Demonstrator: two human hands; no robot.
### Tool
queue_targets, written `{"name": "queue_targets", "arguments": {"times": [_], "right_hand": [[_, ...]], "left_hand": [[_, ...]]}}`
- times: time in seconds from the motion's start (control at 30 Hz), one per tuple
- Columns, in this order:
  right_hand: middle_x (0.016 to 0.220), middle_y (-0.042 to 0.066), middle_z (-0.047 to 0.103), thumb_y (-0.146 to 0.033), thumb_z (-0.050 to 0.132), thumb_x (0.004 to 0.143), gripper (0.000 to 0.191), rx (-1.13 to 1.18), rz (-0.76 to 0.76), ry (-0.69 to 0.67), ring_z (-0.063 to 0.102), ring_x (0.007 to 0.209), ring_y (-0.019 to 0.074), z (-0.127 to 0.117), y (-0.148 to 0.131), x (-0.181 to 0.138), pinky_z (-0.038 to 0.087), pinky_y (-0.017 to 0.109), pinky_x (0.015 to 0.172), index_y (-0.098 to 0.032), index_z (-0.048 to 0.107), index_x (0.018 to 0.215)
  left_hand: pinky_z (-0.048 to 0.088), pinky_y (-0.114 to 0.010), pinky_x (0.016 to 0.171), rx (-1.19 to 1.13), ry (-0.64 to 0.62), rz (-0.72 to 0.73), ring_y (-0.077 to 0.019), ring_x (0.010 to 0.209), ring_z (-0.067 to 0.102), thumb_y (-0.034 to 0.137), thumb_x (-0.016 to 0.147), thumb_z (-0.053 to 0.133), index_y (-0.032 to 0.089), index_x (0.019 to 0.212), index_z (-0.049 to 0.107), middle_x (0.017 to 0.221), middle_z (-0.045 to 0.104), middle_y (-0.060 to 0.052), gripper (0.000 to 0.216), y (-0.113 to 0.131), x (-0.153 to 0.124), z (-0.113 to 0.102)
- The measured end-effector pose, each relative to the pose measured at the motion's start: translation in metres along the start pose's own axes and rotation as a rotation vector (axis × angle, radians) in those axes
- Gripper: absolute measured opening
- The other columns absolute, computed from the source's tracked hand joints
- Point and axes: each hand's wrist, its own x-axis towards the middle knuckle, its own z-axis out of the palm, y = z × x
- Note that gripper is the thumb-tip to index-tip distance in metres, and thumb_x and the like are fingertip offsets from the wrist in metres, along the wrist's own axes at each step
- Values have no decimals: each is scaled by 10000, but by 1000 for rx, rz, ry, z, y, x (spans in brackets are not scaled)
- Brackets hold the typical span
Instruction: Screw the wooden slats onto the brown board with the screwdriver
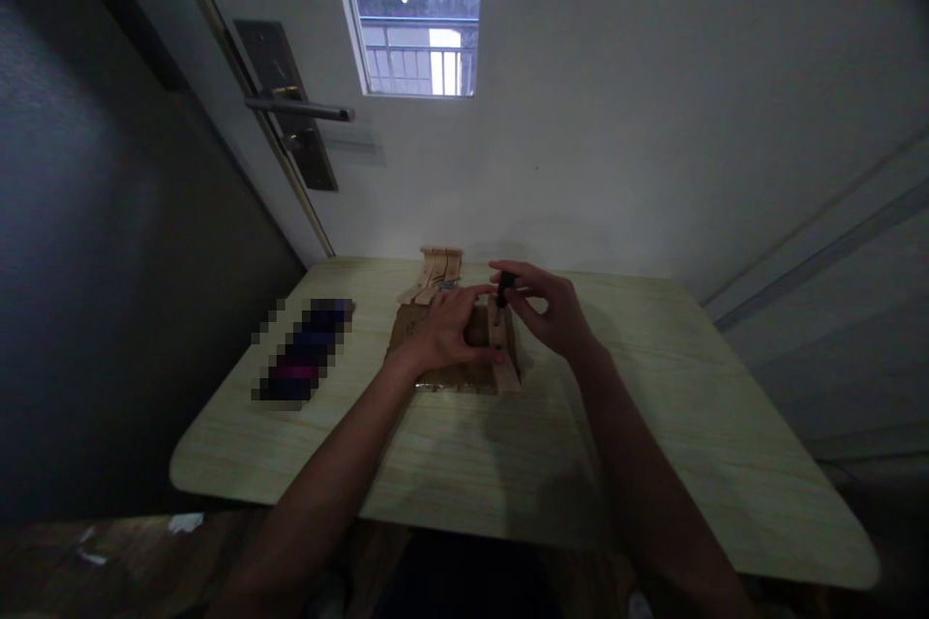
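My right hand pinches the dark handle of a small screwdriver. The shaft points down onto a pale wooden strip, which has dark holes or marks along it. From the left, my left hand reaches across a brown cardboard piece, its thumb and forefinger spanning the strip and pressing on it. Under the strip lies the right side of the cardboard. Behind my left fingers are more wooden pieces, with several small, thin items on them that look like screws. The screwdriver's tip is too small to make out clearly.
A pixelated flat dark object lies on the left of the pale wood-grain table. Against the table's far edge stands a white door with a metal lever handle and a narrow window.
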Motion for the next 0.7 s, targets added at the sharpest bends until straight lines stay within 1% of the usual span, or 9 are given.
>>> {"name": "queue_targets", "arguments": {"times": [0.1,0.2,0.3,0.4,0.47,0.53,0.6,0.63,0.7], "right_hand": [[1011,41,737,-209,591,864,300,32,62,13,729,835,154,-1,-1,1,615,292,724,-235,632,1160],[857,12,734,-236,673,812,253,-2,106,69,729,775,157,-1,-1,2,610,288,702,-226,646,1064],[727,-19,687,-296,733,762,227,-40,111,122,695,665,139,0,0,3,593,263,613,-216,627,946],[659,-39,640,-365,758,734,258,-95,103,165,646,585,119,2,0,2,563,243,546,-212,590,856],[709,-27,656,-388,749,745,267,-147,91,165,642,606,118,4,0,2,564,252,565,-215,598,881],[883,10,698,-368,718,781,271,-147,60,127,667,712,130,5,-1,2,579,265,614,-230,618,992],[1025,35,698,-321,674,820,258,-98,24,88,678,819,138,4,-3,2,591,269,652,-241,626,1061],[1039,39,699,-300,657,830,228,-71,10,75,679,848,140,4,-4,2,594,267,661,-239,640,1049],[989,35,716,-267,641,834,169,-20,4,56,685,840,137,1,-6,1,598,264,667,-228,670,995]], "left_hand": [[329,-501,1050,3,-2,-2,-344,1249,448,731,658,689,246,1427,329,1348,508,-121,978,0,0,0],[337,-490,1039,-4,-4,-1,-338,1219,462,744,651,682,241,1421,339,1311,529,-115,981,0,1,-1],[333,-491,1042,-7,-12,-6,-341,1205,467,755,635,683,252,1405,361,1294,535,-107,974,1,1,-1],[336,-494,1041,-9,-25,-14,-341,1207,469,742,640,689,261,1398,361,1297,533,-102,956,2,1,-2],[337,-501,1041,-11,-30,-24,-342,1215,466,729,637,700,261,1399,352,1303,530,-105,960,3,1,-3],[333,-511,1045,-11,-27,-32,-346,1226,459,717,635,710,255,1398,352,1310,526,-112,961,3,1,-3],[331,-515,1051,-12,-21,-31,-346,1237,452,702,644,715,243,1402,351,1322,522,-121,959,3,1,-3],[332,-514,1052,-13,-18,-27,-346,1241,451,698,645,718,237,1403,352,1325,521,-123,960,2,1,-3],[334,-513,1055,-12,-12,-17,-346,1248,448,700,637,724,228,1406,350,1337,518,-127,977,2,1,-2]]}}
